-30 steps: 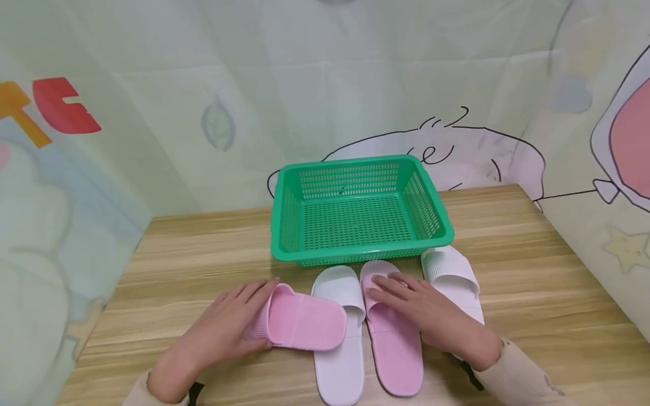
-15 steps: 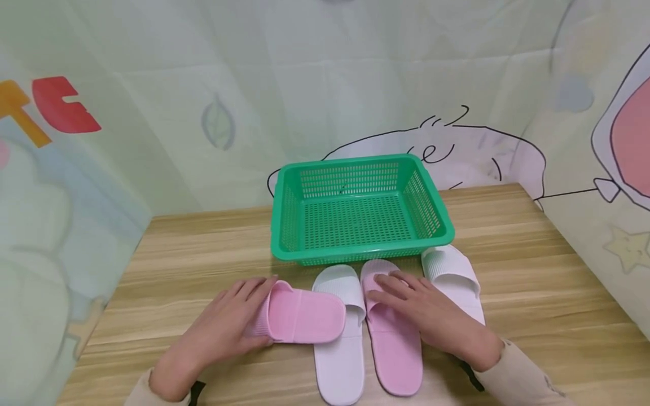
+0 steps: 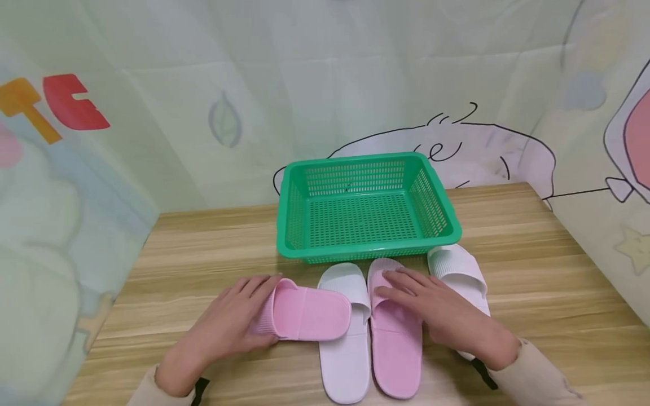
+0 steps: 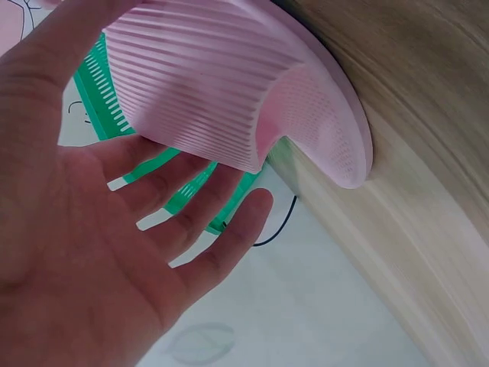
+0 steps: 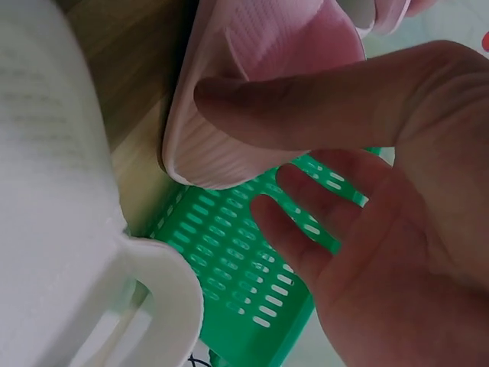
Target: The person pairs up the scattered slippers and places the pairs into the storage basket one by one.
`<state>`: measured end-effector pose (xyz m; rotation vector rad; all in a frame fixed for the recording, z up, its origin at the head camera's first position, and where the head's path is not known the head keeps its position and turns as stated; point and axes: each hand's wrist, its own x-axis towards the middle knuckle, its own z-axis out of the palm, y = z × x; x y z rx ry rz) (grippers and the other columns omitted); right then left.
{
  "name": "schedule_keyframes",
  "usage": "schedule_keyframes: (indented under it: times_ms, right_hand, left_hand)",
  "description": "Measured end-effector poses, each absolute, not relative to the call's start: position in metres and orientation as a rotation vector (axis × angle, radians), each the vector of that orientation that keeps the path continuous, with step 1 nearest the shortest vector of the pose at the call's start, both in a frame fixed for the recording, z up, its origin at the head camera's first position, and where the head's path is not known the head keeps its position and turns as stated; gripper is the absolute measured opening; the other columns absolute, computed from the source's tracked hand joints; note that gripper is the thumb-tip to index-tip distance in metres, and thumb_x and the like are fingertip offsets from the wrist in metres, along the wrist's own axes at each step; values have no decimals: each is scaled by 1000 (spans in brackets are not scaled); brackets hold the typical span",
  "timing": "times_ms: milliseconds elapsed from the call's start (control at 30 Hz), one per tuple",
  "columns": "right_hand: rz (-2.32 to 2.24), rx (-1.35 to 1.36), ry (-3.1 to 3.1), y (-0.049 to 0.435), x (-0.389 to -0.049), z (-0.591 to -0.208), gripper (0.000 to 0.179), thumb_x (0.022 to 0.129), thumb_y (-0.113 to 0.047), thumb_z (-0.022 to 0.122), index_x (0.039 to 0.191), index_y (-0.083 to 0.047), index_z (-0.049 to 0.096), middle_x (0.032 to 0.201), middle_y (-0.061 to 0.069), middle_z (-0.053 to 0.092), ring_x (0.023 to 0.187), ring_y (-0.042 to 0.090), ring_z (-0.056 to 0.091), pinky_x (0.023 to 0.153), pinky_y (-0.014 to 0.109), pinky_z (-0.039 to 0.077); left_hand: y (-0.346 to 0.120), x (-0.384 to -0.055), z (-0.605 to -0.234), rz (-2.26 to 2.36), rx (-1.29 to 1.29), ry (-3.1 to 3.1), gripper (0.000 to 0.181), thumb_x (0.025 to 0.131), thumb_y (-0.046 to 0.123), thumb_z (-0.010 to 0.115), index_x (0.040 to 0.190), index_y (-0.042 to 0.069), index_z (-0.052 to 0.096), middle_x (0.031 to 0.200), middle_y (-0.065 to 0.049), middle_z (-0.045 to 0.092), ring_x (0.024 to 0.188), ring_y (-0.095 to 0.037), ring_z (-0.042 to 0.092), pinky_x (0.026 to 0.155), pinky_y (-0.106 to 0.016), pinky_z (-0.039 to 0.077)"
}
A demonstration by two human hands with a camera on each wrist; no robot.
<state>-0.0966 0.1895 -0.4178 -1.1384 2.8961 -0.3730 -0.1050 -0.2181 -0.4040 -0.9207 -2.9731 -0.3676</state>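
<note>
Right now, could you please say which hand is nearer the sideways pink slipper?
Left. The left hand holds the sideways pink slipper by its strap; the right hand is to its right, on the other pink slipper.

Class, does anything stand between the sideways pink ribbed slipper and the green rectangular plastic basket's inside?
Yes. The toe of the overlapped white slipper lies between the heel of the sideways pink ribbed slipper and the green rectangular plastic basket, whose near wall rises before its inside.

Under the left hand (image 3: 231,321) and right hand (image 3: 442,313) spreads a wood-grain table (image 3: 213,237); beyond them hangs pale printed cloth (image 3: 284,113), a star (image 3: 635,248) showing rightward.
</note>
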Motion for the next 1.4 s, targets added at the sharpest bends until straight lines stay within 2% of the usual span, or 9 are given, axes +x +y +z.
schedule_keyframes:
  times_ms: [200,367,433,567,800,1067,1233,1400]
  right_hand:
    - [-343,-1154,2857,193,-96,-410,102,69,26,68,155,-27,53,163,9,47,151,38,42,110,69,45]
    - [-338,-1196,2833,195,-95,-408,88,76,4,81,154,-27,55,163,10,48,150,38,44,109,70,45]
    - [-353,-1215,2826,195,-95,-408,87,74,-7,87,153,-26,56,162,10,48,150,37,44,111,69,45]
    - [-412,-1242,2812,195,-95,-407,91,67,-19,93,151,-25,56,160,10,50,148,35,46,113,66,43]
    - [-458,-1246,2777,193,-94,-407,93,67,-34,94,150,-20,56,160,5,51,150,32,46,119,60,39]
    - [-525,-1269,2759,196,-92,-404,92,69,-40,93,150,-17,56,151,0,59,145,29,50,118,59,41]
    - [-637,-1348,2760,201,-92,-398,90,67,-37,94,147,-23,56,142,-13,57,131,15,55,109,47,49]
    - [-701,-1327,2780,204,-93,-390,91,65,-34,94,148,-26,56,140,-16,56,124,9,54,101,40,52]
  left_hand:
    - [-218,-106,-405,-369,-924,-2969,98,73,37,95,155,6,51,142,-14,61,127,-36,59,101,-64,53]
    - [-218,-106,-404,-372,-922,-2960,98,72,36,96,154,5,52,141,-15,62,126,-37,59,101,-63,53]
    - [-218,-106,-405,-371,-921,-2954,98,71,36,96,153,5,52,141,-15,62,125,-37,60,101,-63,53]
    - [-219,-105,-405,-370,-922,-2946,98,71,36,96,153,5,52,141,-15,62,124,-36,60,100,-62,54]
    - [-221,-104,-407,-377,-931,-2931,99,71,36,97,153,5,52,140,-15,62,124,-36,60,100,-62,54]
    - [-220,-104,-406,-332,-931,-2873,98,68,43,96,149,5,56,134,-12,64,120,-33,62,97,-57,57]
    - [-218,-105,-404,-328,-899,-2843,99,65,50,92,148,9,57,133,-8,63,118,-28,59,93,-53,57]
    - [-216,-104,-401,-350,-882,-2835,96,65,52,90,147,14,57,133,-6,61,120,-26,56,93,-52,57]
